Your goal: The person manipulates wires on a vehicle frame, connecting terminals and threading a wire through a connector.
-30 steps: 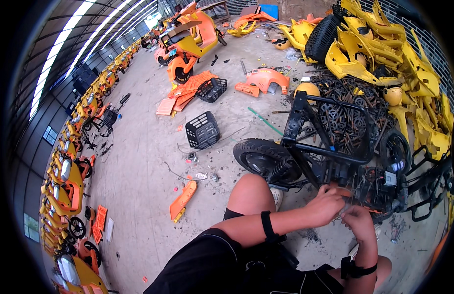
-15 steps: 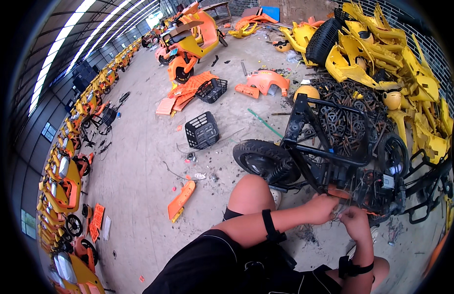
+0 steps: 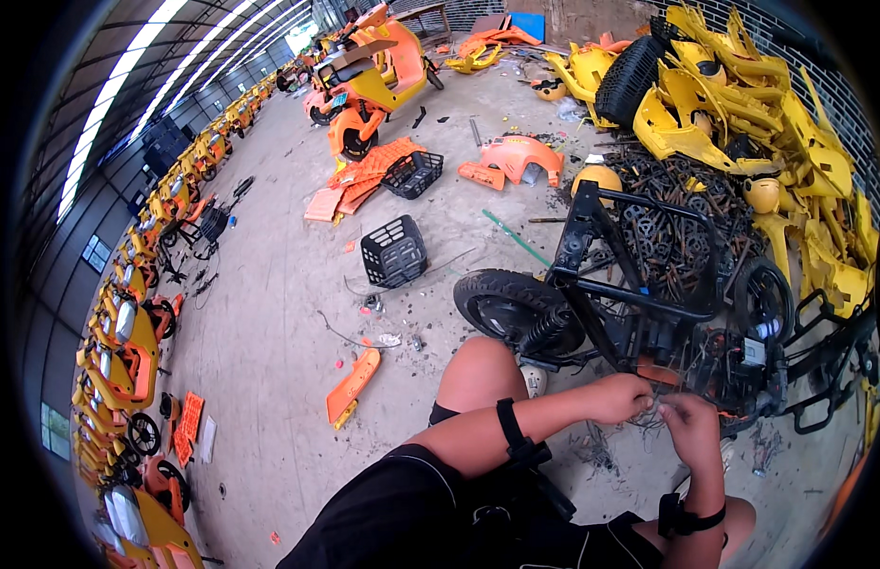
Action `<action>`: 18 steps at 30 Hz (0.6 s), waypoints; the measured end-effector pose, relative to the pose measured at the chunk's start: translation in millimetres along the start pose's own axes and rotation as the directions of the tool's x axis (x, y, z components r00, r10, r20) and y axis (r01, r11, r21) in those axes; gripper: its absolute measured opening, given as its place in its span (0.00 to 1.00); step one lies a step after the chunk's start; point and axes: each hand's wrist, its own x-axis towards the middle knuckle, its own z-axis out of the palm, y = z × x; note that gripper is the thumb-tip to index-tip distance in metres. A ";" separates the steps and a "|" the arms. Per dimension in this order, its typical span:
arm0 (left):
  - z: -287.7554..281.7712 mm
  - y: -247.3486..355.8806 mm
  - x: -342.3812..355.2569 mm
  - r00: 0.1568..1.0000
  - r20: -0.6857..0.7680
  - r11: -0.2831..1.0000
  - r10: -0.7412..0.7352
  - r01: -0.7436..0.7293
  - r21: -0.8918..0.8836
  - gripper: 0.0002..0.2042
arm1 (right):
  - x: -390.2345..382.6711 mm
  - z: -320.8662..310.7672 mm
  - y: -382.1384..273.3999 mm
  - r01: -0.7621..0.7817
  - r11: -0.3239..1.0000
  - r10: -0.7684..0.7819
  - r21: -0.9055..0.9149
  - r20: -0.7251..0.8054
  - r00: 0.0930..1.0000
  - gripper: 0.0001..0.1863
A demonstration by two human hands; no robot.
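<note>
In front of me lies a stripped black scooter frame (image 3: 639,296) with its rear wheel (image 3: 506,305) still on it. Tangled wiring (image 3: 691,365) hangs out around its open middle. At the near side of that wiring, my left hand (image 3: 622,398) is closed, fingertips pinching thin wires. Close beside it on the right, my right hand (image 3: 691,425) pinches the same thin wires, its fingertips nearly meeting the left's. The exact wire ends between the fingers are too small to make out.
Behind the frame are a heap of dark metal parts (image 3: 663,228) and a pile of yellow body panels (image 3: 686,114). A black plastic basket (image 3: 394,252) and an orange panel strip (image 3: 352,384) lie on the floor. Rows of scooters (image 3: 127,332) line the left.
My left hand has shifted very slightly left, and the right fingers have turned a little toward it. The frame and the surrounding things stay put.
</note>
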 end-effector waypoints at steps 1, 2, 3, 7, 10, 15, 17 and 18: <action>-1.1 1.7 0.1 1.000 0.005 1.000 0.017 -0.017 -0.007 0.14 | 0.1 1.3 1.6 0.041 0.999 -0.041 -0.010 -0.033 0.999 0.09; -2.2 2.8 0.0 0.999 0.008 0.999 0.033 -0.033 -0.014 0.14 | 0.5 1.3 0.7 0.052 0.999 -0.052 -0.003 -0.037 0.998 0.07; -2.8 3.5 0.3 0.999 0.035 0.999 0.011 -0.010 -0.049 0.14 | 1.4 0.6 -1.0 0.063 0.998 -0.063 0.005 -0.042 0.997 0.06; -5.3 5.1 0.7 0.981 0.155 0.940 -0.119 0.161 -0.301 0.14 | 3.6 -4.9 -3.3 0.037 0.999 -0.036 0.017 -0.030 0.999 0.04; -7.6 5.3 0.9 0.974 0.173 0.893 -0.144 0.203 -0.402 0.12 | 4.8 -6.0 -4.2 0.009 0.996 -0.006 0.090 -0.036 0.999 0.04; -16.3 12.3 0.2 0.996 0.072 0.970 -0.055 0.071 -0.232 0.10 | 5.1 -6.7 5.9 -0.049 0.985 0.054 0.168 -0.024 0.998 0.05; -14.7 11.2 0.1 0.999 0.029 0.969 -0.037 0.043 -0.245 0.09 | 4.7 -6.9 11.3 -0.109 0.971 0.113 0.215 -0.005 0.994 0.06; -14.4 11.6 -0.5 0.998 0.017 0.972 -0.057 0.059 -0.225 0.08 | 4.1 -6.8 13.8 -0.139 0.961 0.142 0.240 0.008 0.990 0.06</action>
